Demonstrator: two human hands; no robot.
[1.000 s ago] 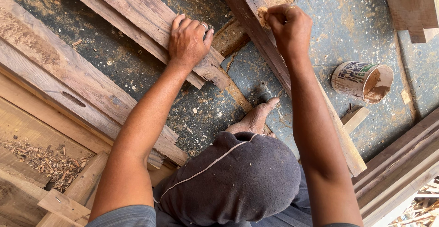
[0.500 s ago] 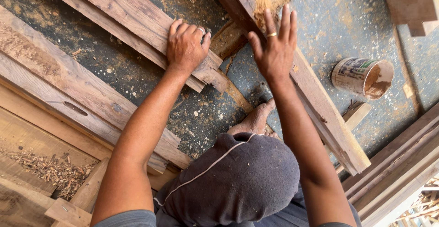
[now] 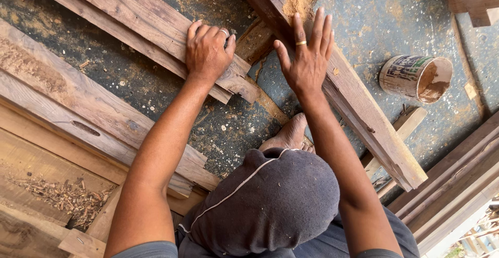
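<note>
My left hand [image 3: 208, 50] rests palm down, fingers curled, on a flat wooden plank [image 3: 130, 14] that runs from the upper left. My right hand [image 3: 307, 58] lies open with fingers spread on a thick wooden beam [image 3: 364, 117] that slants toward the lower right; it wears a gold ring. Reddish sawdust [image 3: 293, 1] sits on the beam just beyond the fingertips. My bent knee in dark cloth [image 3: 270, 206] and a bare foot [image 3: 288, 133] are below the hands.
A small can [image 3: 416, 77] smeared with brown paste lies on its side on the stained concrete floor to the right. More planks [image 3: 62, 97] are stacked at left, with wood shavings [image 3: 67, 198] in a frame. Moulded boards [image 3: 457, 180] lie at lower right.
My right hand was closed near the sawdust on the beam; it has opened and slid down along the beam with fingers spread. The left hand stays on the plank.
</note>
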